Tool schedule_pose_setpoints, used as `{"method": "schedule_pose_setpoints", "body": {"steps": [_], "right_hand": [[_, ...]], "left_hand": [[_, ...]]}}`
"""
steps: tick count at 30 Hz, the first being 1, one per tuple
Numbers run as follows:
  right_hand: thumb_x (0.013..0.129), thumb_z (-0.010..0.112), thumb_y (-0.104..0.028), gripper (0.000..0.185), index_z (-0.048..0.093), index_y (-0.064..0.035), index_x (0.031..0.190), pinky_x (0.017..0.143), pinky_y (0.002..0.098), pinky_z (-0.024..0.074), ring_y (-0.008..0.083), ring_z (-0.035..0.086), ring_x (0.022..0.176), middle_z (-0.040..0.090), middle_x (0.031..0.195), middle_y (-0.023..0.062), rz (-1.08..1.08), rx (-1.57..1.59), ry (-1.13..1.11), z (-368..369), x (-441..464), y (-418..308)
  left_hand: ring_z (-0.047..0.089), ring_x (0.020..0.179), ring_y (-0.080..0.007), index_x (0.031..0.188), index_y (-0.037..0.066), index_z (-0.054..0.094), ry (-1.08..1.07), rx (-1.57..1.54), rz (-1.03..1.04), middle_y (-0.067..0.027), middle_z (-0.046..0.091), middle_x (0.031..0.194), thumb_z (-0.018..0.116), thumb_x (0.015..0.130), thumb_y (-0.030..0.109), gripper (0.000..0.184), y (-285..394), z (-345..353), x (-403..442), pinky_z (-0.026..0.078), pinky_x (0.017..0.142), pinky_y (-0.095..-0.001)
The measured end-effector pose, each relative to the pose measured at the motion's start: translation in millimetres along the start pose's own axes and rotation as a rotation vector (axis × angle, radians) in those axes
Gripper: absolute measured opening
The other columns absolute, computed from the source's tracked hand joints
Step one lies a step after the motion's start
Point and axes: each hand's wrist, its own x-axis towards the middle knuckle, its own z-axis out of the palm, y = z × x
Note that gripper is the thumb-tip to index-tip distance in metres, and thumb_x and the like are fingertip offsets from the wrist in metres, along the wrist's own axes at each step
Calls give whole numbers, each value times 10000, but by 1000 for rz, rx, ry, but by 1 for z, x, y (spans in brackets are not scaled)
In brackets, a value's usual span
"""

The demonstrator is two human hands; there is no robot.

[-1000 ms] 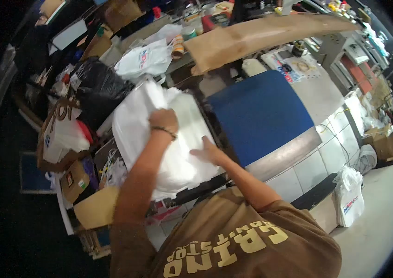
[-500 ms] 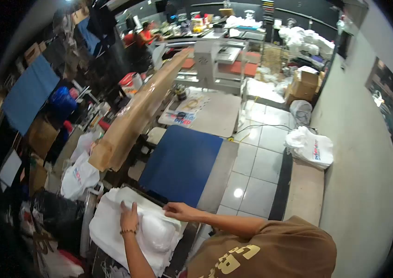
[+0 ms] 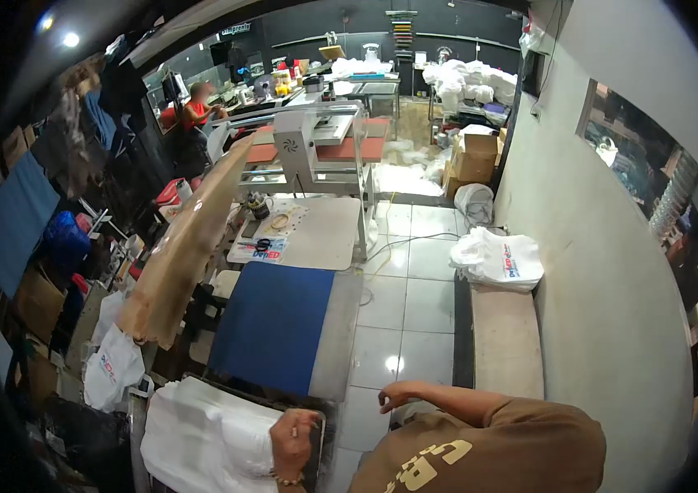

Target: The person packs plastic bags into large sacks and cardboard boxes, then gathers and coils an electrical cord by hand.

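Observation:
Soft white cloth (image 3: pixel 201 435) lies in a folded pile on the dark-edged board at the bottom of the view. My left hand (image 3: pixel 291 444), with a beaded bracelet at its wrist, is at the cloth's right edge, its fingers curled round that edge. My right hand (image 3: pixel 397 396) is off to the right over the tiled floor, holding nothing, its fingers loosely bent and a little apart. Just beyond the cloth is a flat blue board (image 3: pixel 273 329).
A long brown wrapped roll (image 3: pixel 180 263) slants along the left. Scissors (image 3: pixel 257 244) lie on a pale board (image 3: pixel 324 232) ahead. Printed white bags (image 3: pixel 497 259) rest on a bench (image 3: pixel 507 341) at right. Farther back, a person in red (image 3: pixel 195 111) sits near a machine.
The view has tilted up and turned. My right hand has left the cloth and moved right towards my body. My left hand has shifted to the cloth's right edge, and the cloth lies flatter.

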Motion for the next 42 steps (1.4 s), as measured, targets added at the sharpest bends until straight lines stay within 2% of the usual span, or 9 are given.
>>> {"method": "schedule_pose_setpoints", "body": {"steps": [7, 18, 20, 24, 26, 28, 32, 34, 42], "right_hand": [[798, 626, -377, 466, 608, -59, 1138, 859, 453, 459, 297, 591, 986, 629, 1109, 151, -239, 317, -86, 109, 160, 342], [834, 595, -280, 437, 563, -279, 1270, 914, 465, 437, 238, 517, 1136, 584, 1214, 65, 256, 634, -165, -16, -42, 358], [839, 598, -315, 471, 529, -297, 1305, 956, 482, 409, 238, 483, 1188, 562, 1241, 60, 186, 699, -288, -56, -100, 326], [813, 618, -392, 531, 533, -224, 1309, 952, 441, 419, 220, 486, 1170, 556, 1235, 62, -4, 1084, -281, 21, -38, 472], [764, 644, -424, 568, 582, -123, 1242, 858, 363, 456, 201, 570, 977, 622, 1115, 76, 552, 1158, -293, -2, -60, 420], [729, 651, -429, 552, 623, -65, 1144, 729, 302, 455, 176, 573, 767, 666, 927, 53, 407, 1491, 378, -43, -144, 361], [757, 630, -433, 521, 624, -120, 1174, 747, 308, 465, 167, 597, 776, 680, 933, 30, -35, 1460, -635, -30, -107, 448], [757, 662, -417, 527, 608, -149, 1209, 922, 379, 434, 214, 616, 985, 660, 1089, 32, 210, 1183, 365, -17, -115, 459], [806, 605, -400, 484, 612, -89, 1178, 950, 381, 422, 240, 578, 1079, 628, 1162, 73, -94, 636, 457, -347, -140, 393]], "left_hand": [[599, 603, -257, 721, -13, 635, -232, 147, 222, -116, 632, 695, 644, 855, 179, 235, 8, 108, 87, 454, 545, -330], [610, 1041, -335, 1213, 63, 594, -1235, 489, -250, -159, 647, 1131, 538, 894, 355, 437, -255, 351, 143, 473, 893, -400], [566, 1130, -334, 1296, 137, 539, -1133, 758, 584, -168, 616, 1183, 480, 892, 406, 489, -347, 391, 98, 413, 993, -396], [522, 1187, -336, 1310, 164, 532, -1422, 603, -212, -177, 574, 1248, 486, 884, 476, 530, -313, 438, 170, 394, 1012, -390], [477, 1231, -349, 1298, 218, 547, -1447, 395, -344, -178, 510, 1326, 467, 875, 537, 536, -259, 447, 223, 371, 1032, -393], [450, 1263, -302, 1347, 150, 493, -1496, 444, -316, -148, 508, 1344, 470, 887, 547, 609, -277, 477, 252, 372, 1021, -359], [422, 1287, -304, 1382, 124, 437, -1712, 724, -101, -142, 444, 1401, 416, 905, 544, 636, -276, 523, 304, 329, 1062, -375], [414, 1288, -324, 1383, 145, 433, -1782, 664, -18, -143, 431, 1410, 380, 906, 544, 624, -316, 556, 335, 324, 1067, -395], [509, 1187, -344, 1240, 81, 566, -1842, 712, -4, -175, 536, 1293, 379, 918, 465, 535, -255, 590, 549, 403, 979, -426]]}}
